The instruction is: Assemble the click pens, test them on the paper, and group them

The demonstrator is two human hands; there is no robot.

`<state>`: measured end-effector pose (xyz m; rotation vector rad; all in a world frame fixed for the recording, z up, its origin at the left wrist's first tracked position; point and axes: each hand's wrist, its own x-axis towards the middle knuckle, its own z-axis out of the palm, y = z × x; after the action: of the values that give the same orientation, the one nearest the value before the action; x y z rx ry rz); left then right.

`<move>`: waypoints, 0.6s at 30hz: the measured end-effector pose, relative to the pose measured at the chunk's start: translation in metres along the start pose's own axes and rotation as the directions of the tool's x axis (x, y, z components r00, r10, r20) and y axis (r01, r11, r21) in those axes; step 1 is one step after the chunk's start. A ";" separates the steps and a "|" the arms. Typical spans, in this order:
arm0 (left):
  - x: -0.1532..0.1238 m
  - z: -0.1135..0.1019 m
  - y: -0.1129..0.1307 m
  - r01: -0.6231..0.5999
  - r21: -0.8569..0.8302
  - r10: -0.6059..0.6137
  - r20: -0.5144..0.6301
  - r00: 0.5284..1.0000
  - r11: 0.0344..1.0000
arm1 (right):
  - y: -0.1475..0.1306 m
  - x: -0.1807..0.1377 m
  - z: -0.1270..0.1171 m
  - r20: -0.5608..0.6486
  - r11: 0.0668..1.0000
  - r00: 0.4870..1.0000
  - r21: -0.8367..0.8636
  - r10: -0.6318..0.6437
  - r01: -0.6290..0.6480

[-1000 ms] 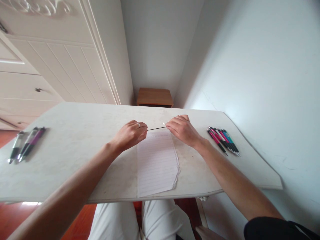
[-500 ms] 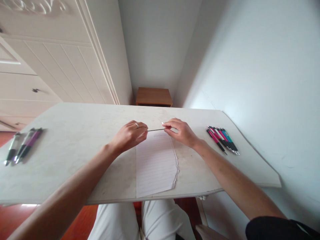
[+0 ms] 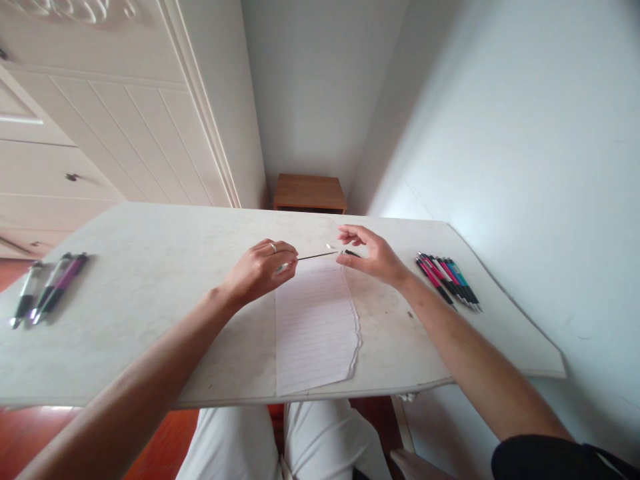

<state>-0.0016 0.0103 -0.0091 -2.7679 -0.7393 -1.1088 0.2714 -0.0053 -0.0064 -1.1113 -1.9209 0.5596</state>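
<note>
From my head view, my left hand [image 3: 263, 267] is curled tight around a pen [image 3: 283, 268]. Its thin, straight refill [image 3: 317, 255] pokes out toward my right hand [image 3: 373, 257], which pinches a small black tip [image 3: 353, 253] just beside the refill's end, above the top of a lined sheet [image 3: 313, 327] with a ragged edge. The sheet lies flat on the pale, scuffed table [image 3: 150, 267]. Slim plastic pens lie in rows at the right [image 3: 447, 280] and the left [image 3: 45, 290].

Right hand [image 3: 374, 257] pulled black tip [image 3: 352, 253] off refill [image 3: 316, 255].

Matt lined paper [image 3: 314, 327], torn edge; table [image 3: 150, 280] matt, perhaps stone; glossy plastic pens [image 3: 447, 280].
</note>
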 end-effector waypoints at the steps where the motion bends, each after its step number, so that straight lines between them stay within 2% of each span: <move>1: 0.000 0.000 0.000 0.016 -0.010 -0.016 -0.004 1.000 1.000 | 0.005 0.001 -0.006 -0.032 0.999 0.999 -0.035 0.028 -0.029; 4: -0.002 -0.001 -0.001 0.063 -0.045 -0.063 -0.013 0.998 0.997 | 0.024 0.001 -0.026 -0.074 0.960 0.992 -0.256 0.099 -0.115; 7: -0.003 -0.001 -0.002 0.084 -0.075 -0.086 -0.020 0.996 0.994 | 0.038 -0.002 -0.039 0.043 0.892 0.972 -0.408 0.230 -0.193; 10: -0.003 0.000 -0.003 0.089 -0.084 -0.090 -0.016 0.996 0.993 | 0.039 -0.004 -0.041 0.070 0.886 0.963 -0.415 0.260 -0.209; 15: -0.003 0.000 -0.003 0.096 -0.087 -0.097 -0.003 0.995 0.992 | 0.027 -0.002 -0.031 0.051 0.927 0.989 -0.358 0.138 -0.111; 18: -0.003 0.001 -0.003 0.106 -0.086 -0.106 0.006 0.994 0.991 | 0.027 -0.003 -0.030 0.105 0.922 0.982 -0.371 0.156 -0.107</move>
<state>-0.0042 0.0116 -0.0117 -2.8298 -0.8679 -1.1853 0.3102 0.0048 -0.0096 -1.4801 -2.1333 0.3614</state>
